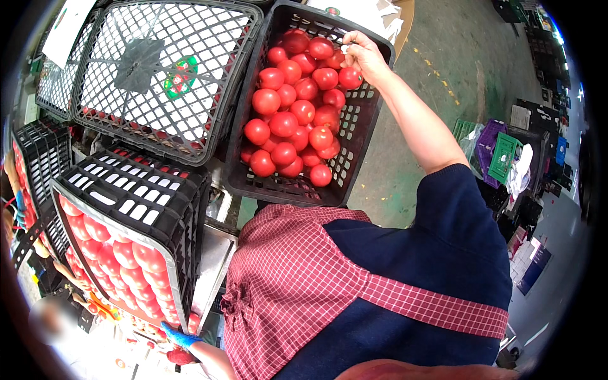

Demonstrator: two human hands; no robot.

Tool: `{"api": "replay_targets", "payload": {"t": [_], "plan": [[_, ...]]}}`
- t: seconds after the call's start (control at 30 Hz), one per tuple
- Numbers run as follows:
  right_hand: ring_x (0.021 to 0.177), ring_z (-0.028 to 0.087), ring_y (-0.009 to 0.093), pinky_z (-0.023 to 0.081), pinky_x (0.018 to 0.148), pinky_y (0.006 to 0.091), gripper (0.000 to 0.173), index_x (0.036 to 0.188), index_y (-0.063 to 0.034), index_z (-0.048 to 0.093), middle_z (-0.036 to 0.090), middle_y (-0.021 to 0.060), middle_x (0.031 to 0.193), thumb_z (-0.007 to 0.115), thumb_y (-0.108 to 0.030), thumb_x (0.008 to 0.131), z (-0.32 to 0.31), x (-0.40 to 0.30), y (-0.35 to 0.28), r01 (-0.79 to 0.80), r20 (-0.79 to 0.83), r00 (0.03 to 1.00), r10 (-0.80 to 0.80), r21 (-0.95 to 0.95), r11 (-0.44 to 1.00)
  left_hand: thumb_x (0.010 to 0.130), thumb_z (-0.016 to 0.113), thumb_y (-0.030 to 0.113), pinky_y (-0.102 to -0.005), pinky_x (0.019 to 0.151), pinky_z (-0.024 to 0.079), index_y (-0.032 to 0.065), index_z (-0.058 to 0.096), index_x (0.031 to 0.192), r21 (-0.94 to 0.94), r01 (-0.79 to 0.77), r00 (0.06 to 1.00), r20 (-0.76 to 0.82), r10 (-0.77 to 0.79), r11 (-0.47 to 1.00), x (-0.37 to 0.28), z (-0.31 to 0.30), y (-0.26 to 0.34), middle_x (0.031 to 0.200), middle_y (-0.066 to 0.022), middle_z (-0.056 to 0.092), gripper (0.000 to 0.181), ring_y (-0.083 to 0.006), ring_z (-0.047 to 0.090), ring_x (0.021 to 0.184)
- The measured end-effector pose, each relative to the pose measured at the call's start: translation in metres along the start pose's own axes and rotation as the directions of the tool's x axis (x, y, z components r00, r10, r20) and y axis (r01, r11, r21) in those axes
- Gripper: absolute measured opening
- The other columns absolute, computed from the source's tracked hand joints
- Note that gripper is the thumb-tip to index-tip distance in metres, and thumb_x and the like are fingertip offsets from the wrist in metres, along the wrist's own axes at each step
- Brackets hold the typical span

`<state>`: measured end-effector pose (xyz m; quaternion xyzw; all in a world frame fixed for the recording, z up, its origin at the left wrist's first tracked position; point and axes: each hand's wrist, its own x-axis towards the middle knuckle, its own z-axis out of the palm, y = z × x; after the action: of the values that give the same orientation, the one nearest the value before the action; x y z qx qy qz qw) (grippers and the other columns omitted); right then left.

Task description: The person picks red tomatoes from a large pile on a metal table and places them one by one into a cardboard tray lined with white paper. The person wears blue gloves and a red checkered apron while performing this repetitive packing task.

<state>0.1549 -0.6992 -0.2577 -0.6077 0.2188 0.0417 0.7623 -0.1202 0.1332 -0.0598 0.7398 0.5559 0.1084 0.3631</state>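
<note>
My bare right hand [365, 57] pinches a small white piece [345, 48], which looks like a round sticker, between thumb and fingers. The hand is over the upper right end of the loose tomatoes [284, 124] in a black plastic crate [354, 126]. My left hand [179, 336], in a blue glove, is at the lower rim of another black crate [187, 251] at the left. Red tomatoes [108, 260] fill that crate, its open face turned toward the lower left. A dark red shape [182, 356] shows beside the glove; its nature and the left fingers' grip are unclear.
A lidded black lattice crate [166, 38] stands left of the loose tomatoes, with white sheets and a green logo under its mesh. Further crates [47, 147] and other people's hands [21, 209] are at far left. Green and purple crates [501, 156] stand on the concrete floor [456, 61].
</note>
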Motion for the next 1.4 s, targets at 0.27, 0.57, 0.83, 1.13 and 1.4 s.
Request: {"api": "replay_targets", "payload": {"t": [0.27, 0.57, 0.83, 1.13, 1.4], "plan": [[0.077, 0.069, 0.020, 0.056, 0.072, 0.0312, 0.026, 0.114, -0.0005, 0.054, 0.070, 0.0144, 0.092, 0.064, -0.012, 0.093, -0.009, 0.025, -0.045, 0.091, -0.316, 0.943, -0.108, -0.068, 0.994, 0.095, 0.051, 0.045, -0.0412, 0.118, 0.023, -0.0019, 0.034, 0.148, 0.023, -0.041, 0.999, 0.027, 0.040, 0.999, 0.021, -0.013, -0.019, 0.156, -0.0161, 0.031, 0.072, -0.0288, 0.032, 0.143], [0.090, 0.070, 0.023, 0.058, 0.082, 0.0333, 0.020, 0.107, 0.0007, 0.063, 0.069, 0.0161, 0.103, 0.069, -0.005, 0.089, -0.050, 0.059, -0.075, 0.134, -0.458, 0.874, -0.163, -0.096, 0.986, 0.096, 0.049, 0.047, -0.0414, 0.119, 0.022, -0.0010, 0.025, 0.152, 0.018, -0.024, 0.999, 0.045, 0.023, 1.000, 0.017, -0.008, -0.014, 0.158, -0.0162, 0.026, 0.077, -0.0285, 0.029, 0.145], [0.101, 0.068, 0.030, 0.057, 0.092, 0.0388, 0.030, 0.120, 0.0097, 0.057, 0.065, 0.0210, 0.112, 0.058, 0.004, 0.091, -0.048, 0.067, -0.064, 0.117, -0.481, 0.870, -0.109, -0.015, 0.993, 0.097, 0.051, 0.044, -0.0414, 0.114, 0.033, 0.0031, 0.042, 0.146, 0.006, -0.015, 1.000, 0.010, 0.015, 1.000, 0.043, -0.027, -0.039, 0.152, -0.0133, 0.038, 0.065, -0.0290, 0.042, 0.136], [0.063, 0.062, 0.023, 0.051, 0.050, 0.0348, 0.068, 0.151, -0.0159, 0.035, 0.067, 0.0142, 0.091, 0.059, -0.004, 0.088, -0.093, 0.107, -0.110, 0.203, -0.637, 0.735, -0.232, -0.120, 0.972, 0.099, 0.047, 0.044, -0.0409, 0.113, 0.034, -0.0019, 0.037, 0.147, -0.099, 0.113, 0.990, 0.091, -0.104, 0.989, 0.035, -0.023, -0.030, 0.150, -0.0148, 0.039, 0.067, -0.0290, 0.042, 0.134], [0.059, 0.059, 0.018, 0.048, 0.049, 0.0306, 0.060, 0.141, -0.0069, 0.044, 0.064, 0.0145, 0.090, 0.056, 0.006, 0.084, -0.203, 0.174, -0.107, 0.380, -0.633, 0.382, -0.673, -0.557, 0.739, 0.097, 0.050, 0.046, -0.0415, 0.113, 0.034, 0.0008, 0.039, 0.147, -0.100, 0.041, 0.996, 0.082, -0.032, 0.994, 0.057, -0.032, -0.050, 0.150, -0.0159, 0.039, 0.068, -0.0297, 0.041, 0.136]]}}
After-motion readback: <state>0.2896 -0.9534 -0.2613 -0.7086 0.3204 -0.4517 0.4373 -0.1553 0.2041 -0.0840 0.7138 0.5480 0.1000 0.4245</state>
